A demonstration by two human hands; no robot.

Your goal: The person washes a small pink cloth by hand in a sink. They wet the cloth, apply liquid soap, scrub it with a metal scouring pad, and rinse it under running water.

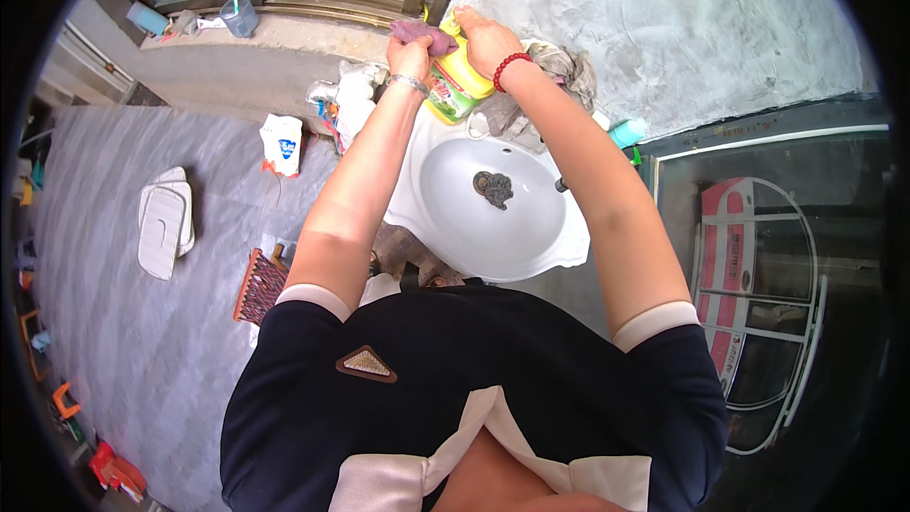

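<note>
My left hand point(411, 58) grips a bunched purple cloth point(421, 35), held up by the yellow top of a dish-soap bottle point(455, 85). That bottle is yellow with a green printed label and stands at the back of a white ceramic washbasin point(490, 249). My right hand point(490, 44) is over the bottle's upper end, fingers by its yellow top; part of the bottle is hidden behind it. Inside the basin a dark grey scouring pad point(500, 190) lies against the drain. Grey rags point(569, 71) are heaped behind my right wrist.
A cup with a toothbrush point(240, 16) stands on the window ledge point(298, 35). A white plastic bag point(359, 89) is left of the basin. On the floor are a white packet point(282, 144), white stools point(167, 224) and a brush head point(261, 288). A turquoise cup point(628, 133) sits at right.
</note>
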